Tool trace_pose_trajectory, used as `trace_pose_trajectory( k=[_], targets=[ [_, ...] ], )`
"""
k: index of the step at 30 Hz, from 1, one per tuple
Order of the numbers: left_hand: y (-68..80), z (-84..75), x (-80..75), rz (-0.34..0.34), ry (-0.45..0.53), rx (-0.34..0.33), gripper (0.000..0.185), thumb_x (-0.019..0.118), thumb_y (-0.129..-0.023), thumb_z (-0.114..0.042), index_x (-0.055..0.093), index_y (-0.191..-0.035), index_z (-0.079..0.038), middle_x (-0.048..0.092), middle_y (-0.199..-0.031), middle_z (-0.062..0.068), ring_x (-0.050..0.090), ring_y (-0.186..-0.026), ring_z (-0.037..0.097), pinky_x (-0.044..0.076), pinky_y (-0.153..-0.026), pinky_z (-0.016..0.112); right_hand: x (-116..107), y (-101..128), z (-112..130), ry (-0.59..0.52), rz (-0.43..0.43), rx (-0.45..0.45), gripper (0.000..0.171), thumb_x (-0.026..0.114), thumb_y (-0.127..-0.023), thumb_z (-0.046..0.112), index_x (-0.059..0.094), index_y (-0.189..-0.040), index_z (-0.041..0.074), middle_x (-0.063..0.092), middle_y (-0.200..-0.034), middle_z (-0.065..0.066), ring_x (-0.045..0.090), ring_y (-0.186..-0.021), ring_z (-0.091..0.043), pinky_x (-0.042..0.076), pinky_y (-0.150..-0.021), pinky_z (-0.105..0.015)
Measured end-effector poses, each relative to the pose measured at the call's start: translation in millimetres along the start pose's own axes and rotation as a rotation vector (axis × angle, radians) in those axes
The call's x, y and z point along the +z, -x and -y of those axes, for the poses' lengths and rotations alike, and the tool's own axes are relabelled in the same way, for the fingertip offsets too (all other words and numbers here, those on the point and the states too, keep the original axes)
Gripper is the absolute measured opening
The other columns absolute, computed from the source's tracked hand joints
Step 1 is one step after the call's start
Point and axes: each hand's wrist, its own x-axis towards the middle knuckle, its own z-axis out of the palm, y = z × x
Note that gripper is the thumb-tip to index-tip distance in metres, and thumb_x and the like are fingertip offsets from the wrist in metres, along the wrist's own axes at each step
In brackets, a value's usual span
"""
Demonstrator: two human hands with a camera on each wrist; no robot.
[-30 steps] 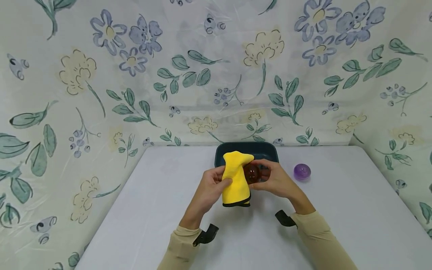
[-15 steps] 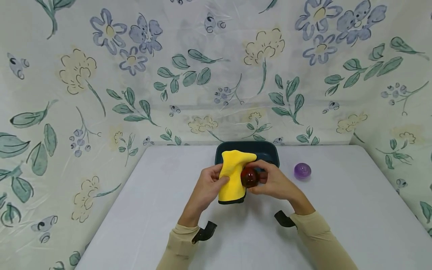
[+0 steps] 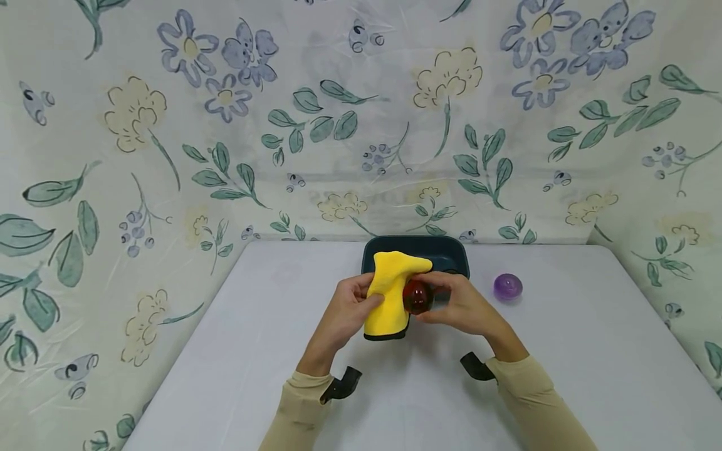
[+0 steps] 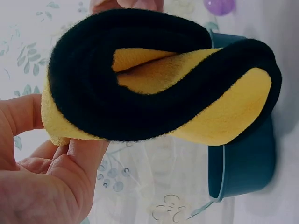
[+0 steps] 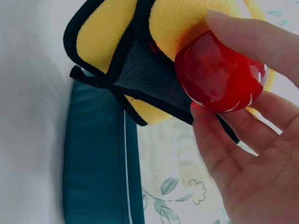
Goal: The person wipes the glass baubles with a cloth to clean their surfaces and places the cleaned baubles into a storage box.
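Observation:
A folded yellow cloth [image 3: 389,294] with black edging hangs from my left hand [image 3: 346,310], thumb in front and fingers behind. In the left wrist view the cloth's rolled black hem [image 4: 154,112] faces the camera, and part of the left hand [image 4: 51,168] shows beside it. My right hand [image 3: 465,304] grips a glossy, see-through red ball [image 3: 418,297] between thumb and fingertips, right at the cloth's right side. The right wrist view has the red ball [image 5: 219,72] against the cloth [image 5: 187,23], whose grey face shows between the folds.
Behind the hands, at the table's far edge, stands a dark teal tray [image 3: 451,247], partly hidden by the cloth and right hand. A purple ball [image 3: 508,287] lies on the white table [image 3: 271,300] to its right. Floral sheeting [image 3: 395,125] rises behind.
The cloth and the red ball have shifted slightly left, and the ball now shows more fully in front of the cloth's edge. Both hands keep their hold; the last half second brings little movement.

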Motion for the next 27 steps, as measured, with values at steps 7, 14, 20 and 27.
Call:
trace_pose_trajectory(
  k=[7,14,20,27],
  targets=[
    [0.0,1.7,-0.3,-0.005,-0.01,-0.002,0.046,0.059,-0.099,-0.003,0.054,-0.145,0.003,0.07,-0.131,0.023,0.073,-0.105,0.029,0.06,-0.099,0.048,2.2,-0.2,3.1,-0.058,0.018,0.025,0.065,0.087,-0.079,0.003,0.063,-0.139,0.001,0.068,-0.135,-0.017,0.07,-0.113,-0.03,0.06,-0.099,-0.037],
    [-1.0,5.7,0.1,0.023,-0.026,-0.005,0.044,0.058,-0.1,-0.004,0.056,-0.143,0.002,0.07,-0.13,0.021,0.072,-0.101,0.025,0.061,-0.099,0.046,4.3,0.0,7.9,-0.128,0.013,0.048,0.065,0.087,-0.08,0.005,0.063,-0.14,0.005,0.067,-0.138,-0.013,0.067,-0.121,-0.031,0.06,-0.098,-0.032],
    [-0.8,8.0,0.0,0.048,-0.029,-0.007,0.042,0.058,-0.099,-0.005,0.057,-0.141,0.002,0.07,-0.129,0.021,0.072,-0.101,0.024,0.06,-0.1,0.045,7.0,-0.5,10.7,-0.183,-0.01,0.043,0.064,0.086,-0.082,0.006,0.061,-0.141,0.004,0.066,-0.14,-0.015,0.068,-0.123,-0.034,0.06,-0.098,-0.033],
    [0.1,7.4,-0.4,0.085,-0.02,-0.043,0.04,0.058,-0.099,-0.004,0.058,-0.138,0.004,0.07,-0.128,0.022,0.072,-0.102,0.024,0.06,-0.101,0.044,9.3,-0.6,14.2,-0.174,-0.1,0.053,0.061,0.085,-0.083,0.008,0.062,-0.139,0.007,0.06,-0.141,-0.015,0.064,-0.127,-0.038,0.06,-0.099,-0.037]
  ],
)
